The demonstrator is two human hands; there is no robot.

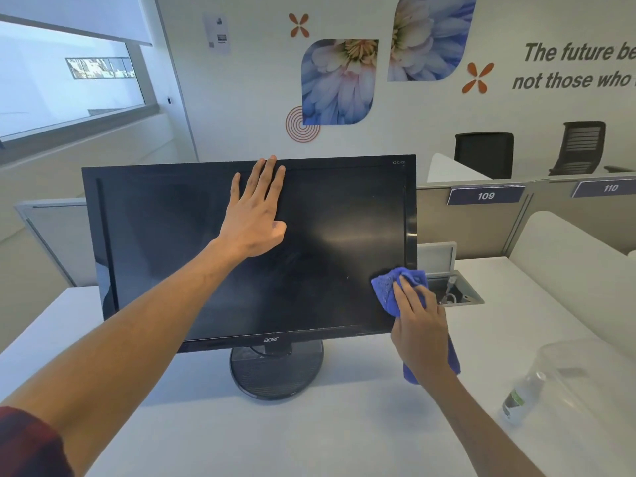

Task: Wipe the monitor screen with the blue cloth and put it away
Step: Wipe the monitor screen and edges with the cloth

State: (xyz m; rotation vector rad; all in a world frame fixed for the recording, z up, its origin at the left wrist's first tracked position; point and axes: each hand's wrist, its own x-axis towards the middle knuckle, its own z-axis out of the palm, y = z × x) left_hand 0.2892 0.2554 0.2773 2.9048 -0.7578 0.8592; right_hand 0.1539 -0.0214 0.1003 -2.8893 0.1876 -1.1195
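A black monitor (165, 235) with a dark screen stands on a round base on the white desk (192, 425). My left hand (256, 215) lies flat against the upper middle of the screen, fingers spread and reaching the top bezel. My right hand (418, 325) grips a bunched blue cloth (387, 287) and presses it on the lower right corner of the screen. Part of the cloth hangs below my right wrist.
A clear plastic bottle (519, 397) stands on the desk at the right, beside a translucent plastic container (585, 366). An open cable hatch (457, 290) sits in the desk behind the monitor's right edge. Desk partitions and office chairs lie beyond.
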